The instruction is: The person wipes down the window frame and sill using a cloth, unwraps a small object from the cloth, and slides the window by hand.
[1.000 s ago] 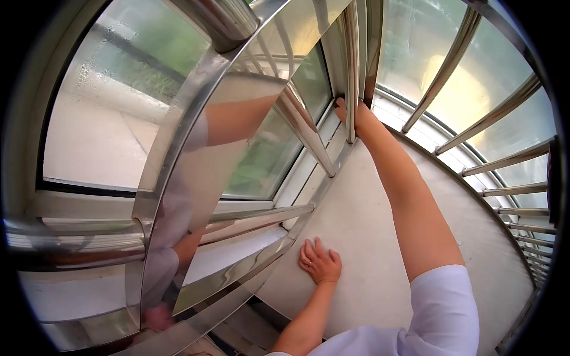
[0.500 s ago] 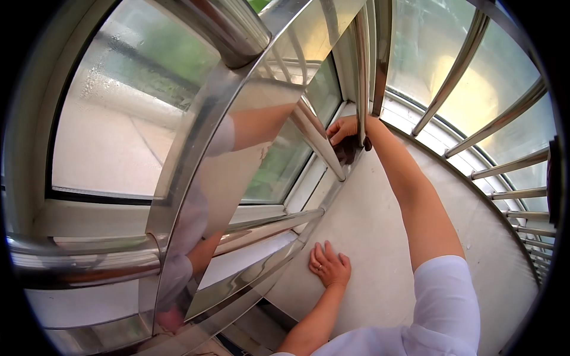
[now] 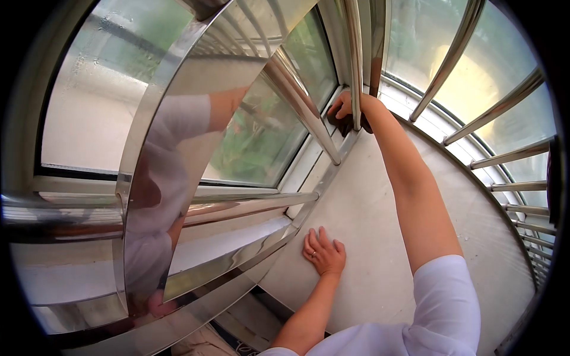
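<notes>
Presently: 1 right hand (image 3: 341, 105), grasping 1 dark cloth (image 3: 341, 123) at the corner of the window frame (image 3: 297, 169), behind 1 metal bar (image 3: 355, 65); 1 left hand (image 3: 325, 254), unladen, resting on pale slab (image 3: 371, 237). Work seemingly under way; finished portions indistinguishable.

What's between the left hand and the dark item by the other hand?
Between the left hand and the dark item, the head view shows pale surface, then the metal bottom rail.
</notes>
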Demonstrator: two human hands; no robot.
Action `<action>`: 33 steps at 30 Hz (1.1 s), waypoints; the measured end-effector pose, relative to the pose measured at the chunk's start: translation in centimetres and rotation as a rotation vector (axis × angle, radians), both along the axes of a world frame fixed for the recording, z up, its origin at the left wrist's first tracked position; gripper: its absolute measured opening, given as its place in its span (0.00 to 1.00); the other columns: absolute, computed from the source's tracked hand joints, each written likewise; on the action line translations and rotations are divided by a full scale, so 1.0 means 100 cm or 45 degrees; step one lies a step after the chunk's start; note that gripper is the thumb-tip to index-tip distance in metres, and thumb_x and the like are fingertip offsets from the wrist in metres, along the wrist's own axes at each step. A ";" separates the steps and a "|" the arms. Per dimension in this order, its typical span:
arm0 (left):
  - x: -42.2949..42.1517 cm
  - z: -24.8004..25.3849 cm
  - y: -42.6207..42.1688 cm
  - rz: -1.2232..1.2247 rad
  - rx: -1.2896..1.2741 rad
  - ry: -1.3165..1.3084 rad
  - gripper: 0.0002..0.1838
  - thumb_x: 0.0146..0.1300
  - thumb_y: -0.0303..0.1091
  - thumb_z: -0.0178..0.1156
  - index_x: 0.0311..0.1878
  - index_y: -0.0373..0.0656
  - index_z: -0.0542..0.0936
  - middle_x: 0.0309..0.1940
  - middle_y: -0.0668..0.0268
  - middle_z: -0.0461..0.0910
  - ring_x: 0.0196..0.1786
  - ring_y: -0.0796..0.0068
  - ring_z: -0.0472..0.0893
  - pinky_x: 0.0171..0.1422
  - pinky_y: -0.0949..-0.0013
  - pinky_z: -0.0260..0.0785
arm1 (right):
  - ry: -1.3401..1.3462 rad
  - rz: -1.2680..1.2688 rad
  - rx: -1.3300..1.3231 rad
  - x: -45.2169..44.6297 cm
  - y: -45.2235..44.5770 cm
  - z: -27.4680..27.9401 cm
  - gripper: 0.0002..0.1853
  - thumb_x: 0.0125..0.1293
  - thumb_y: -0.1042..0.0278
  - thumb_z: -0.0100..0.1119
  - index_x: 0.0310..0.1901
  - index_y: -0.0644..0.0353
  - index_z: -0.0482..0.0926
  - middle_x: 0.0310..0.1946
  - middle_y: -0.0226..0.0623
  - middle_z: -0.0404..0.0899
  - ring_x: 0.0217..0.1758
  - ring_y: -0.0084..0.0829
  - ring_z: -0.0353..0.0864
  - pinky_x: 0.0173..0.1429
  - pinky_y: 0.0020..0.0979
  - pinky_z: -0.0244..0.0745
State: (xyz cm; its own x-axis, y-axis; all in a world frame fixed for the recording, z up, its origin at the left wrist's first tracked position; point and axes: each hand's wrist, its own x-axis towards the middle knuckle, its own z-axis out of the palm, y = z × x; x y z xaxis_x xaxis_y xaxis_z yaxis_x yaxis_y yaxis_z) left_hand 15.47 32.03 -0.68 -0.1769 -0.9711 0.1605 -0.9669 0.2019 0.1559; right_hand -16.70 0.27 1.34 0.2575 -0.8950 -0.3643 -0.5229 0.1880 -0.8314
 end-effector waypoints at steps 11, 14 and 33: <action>0.001 0.001 0.001 0.010 0.002 0.018 0.33 0.51 0.37 0.59 0.62 0.42 0.66 0.64 0.53 0.59 0.66 0.49 0.58 0.67 0.44 0.52 | -1.147 -0.913 -0.009 0.018 0.065 0.039 0.21 0.60 0.65 0.63 0.55 0.59 0.75 0.42 0.36 0.81 0.42 0.27 0.80 0.45 0.29 0.77; 0.001 -0.001 0.002 0.030 0.000 0.001 0.32 0.50 0.37 0.59 0.62 0.42 0.66 0.64 0.54 0.59 0.66 0.50 0.58 0.67 0.44 0.52 | -1.205 -1.016 -0.281 0.015 0.095 0.042 0.17 0.61 0.68 0.57 0.52 0.59 0.77 0.41 0.35 0.81 0.40 0.26 0.80 0.43 0.28 0.77; 0.004 -0.003 0.002 0.029 0.007 0.028 0.32 0.52 0.38 0.58 0.62 0.42 0.66 0.64 0.53 0.59 0.66 0.49 0.58 0.67 0.43 0.51 | 1.107 0.114 -0.709 0.112 0.032 0.021 0.07 0.54 0.72 0.56 0.32 0.54 0.85 0.36 0.32 0.82 0.44 0.34 0.81 0.44 0.35 0.75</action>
